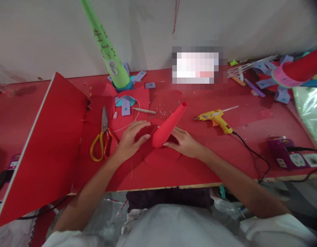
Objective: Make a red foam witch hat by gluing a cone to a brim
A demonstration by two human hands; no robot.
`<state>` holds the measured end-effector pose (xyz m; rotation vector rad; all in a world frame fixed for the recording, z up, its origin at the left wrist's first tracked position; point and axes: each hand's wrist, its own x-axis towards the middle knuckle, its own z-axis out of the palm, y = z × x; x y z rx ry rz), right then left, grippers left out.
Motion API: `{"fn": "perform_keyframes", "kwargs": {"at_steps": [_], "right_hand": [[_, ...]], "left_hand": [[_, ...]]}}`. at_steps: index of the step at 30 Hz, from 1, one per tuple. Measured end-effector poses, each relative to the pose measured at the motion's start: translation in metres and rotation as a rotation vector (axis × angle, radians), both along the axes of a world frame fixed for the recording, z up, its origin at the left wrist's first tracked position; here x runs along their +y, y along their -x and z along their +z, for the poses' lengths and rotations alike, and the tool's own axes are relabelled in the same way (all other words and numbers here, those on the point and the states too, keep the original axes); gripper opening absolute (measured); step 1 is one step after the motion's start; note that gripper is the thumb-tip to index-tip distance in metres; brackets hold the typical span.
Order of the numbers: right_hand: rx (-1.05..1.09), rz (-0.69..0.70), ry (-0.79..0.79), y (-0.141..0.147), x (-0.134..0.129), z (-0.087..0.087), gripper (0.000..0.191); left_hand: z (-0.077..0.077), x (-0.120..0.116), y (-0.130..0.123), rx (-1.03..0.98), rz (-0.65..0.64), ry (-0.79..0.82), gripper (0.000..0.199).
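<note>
A red cone (168,127) stands tilted to the right on a flat red piece (162,157) on the red table. My right hand (182,140) is at the cone's right side, thumb near its base and fingers partly behind it, closed around its lower part. My left hand (134,140) rests at the cone's left, fingers curved and apart from the thumb, with nothing between them. Beside my left hand lie scissors (104,127) with one yellow and one orange handle. A pale pencil-like stick (145,110) lies behind the hands.
A yellow glue gun (217,120) with a cord lies right. A green cone (109,51) stands behind left, among blue paper strips. A red divider (50,144) rises at left. Purple power box (284,154), pink-banded red cone (299,70) and clear sticks (253,65) are at right.
</note>
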<state>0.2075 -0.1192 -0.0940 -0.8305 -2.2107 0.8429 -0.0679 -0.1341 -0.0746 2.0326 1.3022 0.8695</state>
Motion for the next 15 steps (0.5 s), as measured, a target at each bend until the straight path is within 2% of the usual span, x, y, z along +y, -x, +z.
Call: {"fn": "perform_keyframes", "kwargs": {"at_steps": [2,6,12,15], "right_hand": [[-0.002,-0.002,-0.001,0.000,-0.001,0.001,0.052],[-0.027,-0.009,0.005,-0.001,-0.002,0.002,0.052],[-0.021,-0.010,-0.006,-0.001,-0.002,0.001,0.052],[-0.031,-0.007,-0.015,-0.001,-0.003,0.001,0.053]], "left_hand": [[0.001,0.002,0.002,-0.090,0.085,0.028,0.032],[-0.001,0.006,0.008,-0.145,0.253,0.042,0.040],[-0.008,0.005,0.009,-0.202,0.309,0.121,0.060],[-0.010,0.003,0.003,-0.271,0.308,0.174,0.059]]}}
